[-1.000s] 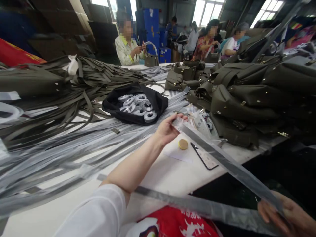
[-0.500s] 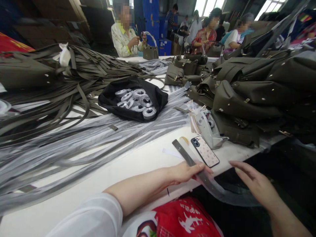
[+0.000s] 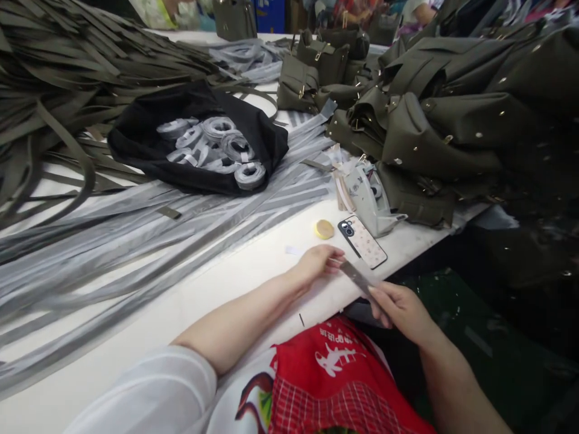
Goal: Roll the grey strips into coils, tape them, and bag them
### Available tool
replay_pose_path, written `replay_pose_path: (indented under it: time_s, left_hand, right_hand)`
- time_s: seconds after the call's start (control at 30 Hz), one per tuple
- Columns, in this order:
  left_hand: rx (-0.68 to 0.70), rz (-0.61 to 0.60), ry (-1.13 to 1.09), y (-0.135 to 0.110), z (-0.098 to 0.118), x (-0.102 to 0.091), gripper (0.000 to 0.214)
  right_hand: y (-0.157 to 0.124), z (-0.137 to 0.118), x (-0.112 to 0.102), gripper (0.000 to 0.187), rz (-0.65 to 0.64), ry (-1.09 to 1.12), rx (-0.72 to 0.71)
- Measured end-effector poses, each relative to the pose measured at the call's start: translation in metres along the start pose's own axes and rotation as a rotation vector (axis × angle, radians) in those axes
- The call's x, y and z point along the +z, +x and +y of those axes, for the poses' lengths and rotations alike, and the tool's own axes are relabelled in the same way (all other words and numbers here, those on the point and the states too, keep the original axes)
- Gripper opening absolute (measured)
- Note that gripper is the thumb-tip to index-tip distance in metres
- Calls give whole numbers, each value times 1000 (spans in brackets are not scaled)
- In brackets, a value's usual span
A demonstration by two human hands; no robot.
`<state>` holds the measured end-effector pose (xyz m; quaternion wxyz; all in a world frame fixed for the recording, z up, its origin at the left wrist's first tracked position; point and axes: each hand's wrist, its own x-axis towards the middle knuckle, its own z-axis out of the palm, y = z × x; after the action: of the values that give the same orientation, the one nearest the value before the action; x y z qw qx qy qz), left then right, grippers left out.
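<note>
Strap (image 3: 355, 275) is clamped between the thumb and fingers of the right hand (image 3: 400, 307), and its short end is pointed at the left hand (image 3: 316, 262), whose fingers are curled close by the tip; whether the tip is also pinched there cannot be made out. Since half a second ago, the main grip is passed from the left hand to the right, and the hands are brought near each other from well apart. For the work, this seems to mean that the strap is now governed by the right hand, with the left freed for its end. The strap is held over the near edge of the counter (image 3: 266, 271), just short of the phone (image 3: 364, 241); where its rest runs cannot be traced. One held strap, one phone, one yellow disc (image 3: 324, 229), one clear bag (image 3: 371, 199) and one black bag (image 3: 140, 129) are counted. In the black bag at least seven coils (image 3: 250, 175) are seen, some overlapped. The handbags (image 3: 409, 129) to the right and the loose straps (image 3: 72, 54) to the left are heaped too thickly to be counted.
</note>
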<state>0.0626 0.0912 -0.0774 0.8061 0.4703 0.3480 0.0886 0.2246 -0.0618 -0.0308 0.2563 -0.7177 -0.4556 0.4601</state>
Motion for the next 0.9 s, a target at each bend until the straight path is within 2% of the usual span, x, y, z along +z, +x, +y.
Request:
replay_pose_path:
  time_s: [0.13,0.3,0.47,0.57,0.7,0.73,0.8,0.9]
  left_hand:
    - [52,-44,-356,-6,10,5,64]
    - [44,-88,-363,-11,-5,20,82]
    - [21,-144,-354,-6,-13,21,86]
    - [28,-197,-202,-6,-7,14,80]
    - [225,-383,350,-17,10,2,48]
    - [231,-450,475,-21,12,1,40]
    - [118,-602,621,-29,15,0,29]
    - [-151,-802,581,-33,11,2,36]
  right_hand:
    - [-1,-9,13,47,-115,-179,-33]
    - [0,-13,28,49,-133,-183,-66]
    - [1,-14,31,52,-171,-158,-59]
    - [1,-13,28,49,-166,-168,-67]
    - [2,-15,22,45,-171,-295,-97]
    - [1,-17,21,44,-177,-333,-111]
    - [1,-21,17,39,-180,-383,-142]
    - [-1,-29,7,24,-220,-334,-177]
